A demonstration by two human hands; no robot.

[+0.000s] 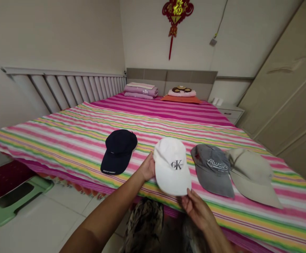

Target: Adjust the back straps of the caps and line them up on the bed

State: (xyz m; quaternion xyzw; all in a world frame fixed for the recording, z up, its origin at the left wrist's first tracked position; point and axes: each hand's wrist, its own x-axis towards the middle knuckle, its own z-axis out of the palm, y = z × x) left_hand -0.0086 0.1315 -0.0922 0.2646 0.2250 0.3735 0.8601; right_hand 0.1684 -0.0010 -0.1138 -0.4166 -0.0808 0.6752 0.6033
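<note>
A white baseball cap (170, 158) with dark "CK" lettering is between my hands at the near edge of the bed, its brim toward me. My left hand (148, 167) grips the cap's left side, with some fingers hidden behind it. At the brim's right front corner, my right hand (195, 207) pinches the edge between thumb and fingers. A navy cap (120, 149) lies to the left, small white text on its brim. On the right lie a grey cap (212, 168) with white script and a beige cap (253, 174), touching each other.
A striped sheet (71, 140) covers the bed. Folded purple bedding (141, 91) and an orange pillow (180, 99) are by the headboard (153, 75). A green stool (18, 198) stands on the floor at left, a white nightstand (232, 113) at far right.
</note>
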